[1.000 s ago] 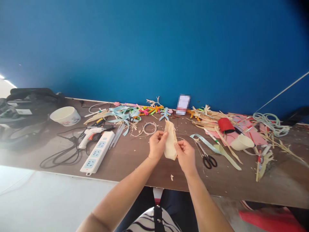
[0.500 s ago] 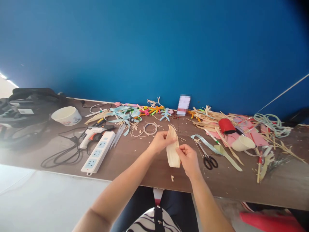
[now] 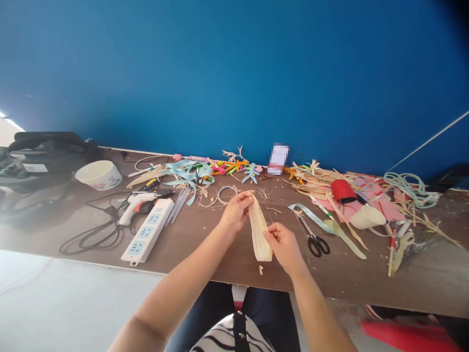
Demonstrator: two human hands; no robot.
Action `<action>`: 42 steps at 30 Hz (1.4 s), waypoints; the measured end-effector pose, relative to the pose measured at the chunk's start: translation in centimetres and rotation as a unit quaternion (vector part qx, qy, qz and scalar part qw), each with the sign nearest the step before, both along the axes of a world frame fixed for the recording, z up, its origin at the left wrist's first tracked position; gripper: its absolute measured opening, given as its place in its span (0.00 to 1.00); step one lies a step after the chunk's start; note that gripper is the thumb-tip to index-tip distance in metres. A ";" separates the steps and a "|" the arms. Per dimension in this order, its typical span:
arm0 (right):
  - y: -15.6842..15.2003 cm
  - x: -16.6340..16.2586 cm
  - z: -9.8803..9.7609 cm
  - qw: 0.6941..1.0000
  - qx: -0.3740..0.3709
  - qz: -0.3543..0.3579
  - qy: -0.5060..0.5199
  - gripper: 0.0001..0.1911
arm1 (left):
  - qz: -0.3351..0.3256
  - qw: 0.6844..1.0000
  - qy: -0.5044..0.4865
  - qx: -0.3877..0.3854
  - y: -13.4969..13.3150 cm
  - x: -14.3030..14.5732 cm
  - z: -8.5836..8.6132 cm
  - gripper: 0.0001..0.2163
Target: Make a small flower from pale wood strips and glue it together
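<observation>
A pale, flat strip that looks like dried corn husk (image 3: 260,232) hangs between my two hands, above the front middle of the brown table (image 3: 205,259). My left hand (image 3: 237,210) pinches its narrow upper end. Lower down, my right hand (image 3: 283,244) grips the right edge between thumb and fingers. Just right of my right hand lie black-handled scissors (image 3: 318,244), their blades pointing away. Behind my left hand rests a wire ring (image 3: 227,194), partly covered by the fingers. A small husk scrap (image 3: 261,270) lies below the strip.
On the left are a white power strip (image 3: 148,233), a glue gun (image 3: 137,206), a white tub (image 3: 98,175) and a black bag (image 3: 44,159). Several husks, a red cup (image 3: 343,191) and a cream cup (image 3: 368,217) crowd the right. A blue wall (image 3: 234,73) closes the back.
My left hand has shifted to the strip's upper end, and the strip now tilts with its top leaning left. My right hand keeps its pinch on the edge, slightly lower.
</observation>
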State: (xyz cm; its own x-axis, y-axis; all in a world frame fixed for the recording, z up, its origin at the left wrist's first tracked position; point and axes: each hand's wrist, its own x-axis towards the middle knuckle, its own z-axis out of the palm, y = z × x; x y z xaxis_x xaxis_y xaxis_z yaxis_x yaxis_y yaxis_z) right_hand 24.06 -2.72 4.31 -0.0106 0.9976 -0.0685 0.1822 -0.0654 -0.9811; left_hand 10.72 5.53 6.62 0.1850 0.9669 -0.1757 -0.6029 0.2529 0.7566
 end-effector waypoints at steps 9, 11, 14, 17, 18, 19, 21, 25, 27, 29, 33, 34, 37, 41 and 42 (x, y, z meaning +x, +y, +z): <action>0.1 0.2 0.2 1.000 0.003 -0.013 0.002 0.11 | 0.039 0.999 0.012 0.033 0.1 -0.6 0.5 0.19; 0.2 0.1 0.0 0.999 0.006 -0.037 0.031 0.11 | 0.014 1.000 0.019 0.014 -0.5 -0.6 0.4 0.20; 0.4 -0.3 -0.2 0.995 0.014 -0.073 0.063 0.12 | -0.094 0.994 0.049 -0.010 -2.0 -0.3 0.0 0.16; 0.3 -0.8 -0.3 0.997 0.015 -0.062 0.054 0.13 | -0.145 0.987 0.072 0.017 -3.3 0.3 -0.5 0.13; 0.2 -0.8 -0.3 0.998 0.014 -0.048 0.041 0.13 | -0.138 0.987 0.075 0.017 -3.5 0.5 -0.6 0.12; 0.0 -0.5 -0.3 0.999 0.012 -0.035 0.024 0.13 | -0.125 0.989 0.077 0.010 -3.6 0.6 -0.7 0.12; -0.3 1.0 -0.3 0.999 0.007 -0.030 -0.022 0.14 | -0.104 0.991 0.086 -0.009 -3.4 0.5 -0.8 0.12; -0.9 7.6 -1.1 0.959 0.014 -0.141 -0.244 0.14 | -0.103 0.986 0.133 -0.004 -2.8 -0.4 -1.0 0.10; -1.2 11.1 -1.8 0.891 -0.031 -0.168 -0.420 0.12 | -0.112 0.983 0.143 0.012 -2.7 -0.7 -1.0 0.10; -1.4 13.6 -2.7 0.841 -0.091 -0.146 -0.513 0.12 | -0.127 0.982 0.140 0.013 -2.7 -0.7 -1.1 0.09; -1.2 14.9 -3.5 0.806 -0.135 -0.087 -0.570 0.13 | -0.152 0.978 0.141 -0.001 -3.1 0.0 -0.9 0.06; -1.1 14.9 -3.3 0.803 -0.144 -0.077 -0.573 0.12 | -0.158 0.977 0.144 -0.003 -3.2 0.3 -0.8 0.06; -1.0 14.7 -2.2 0.830 -0.167 -0.072 -0.527 0.08 | -0.173 0.971 0.166 -0.001 -3.3 0.7 -0.8 0.07; -2.7 13.9 -0.2 0.944 -0.179 -0.059 -0.272 0.09 | -0.164 0.960 0.227 0.014 -3.3 0.4 -1.1 0.09; -3.5 13.3 0.1 0.961 -0.181 -0.036 -0.207 0.10 | -0.165 0.956 0.242 0.018 -3.3 0.3 -1.2 0.09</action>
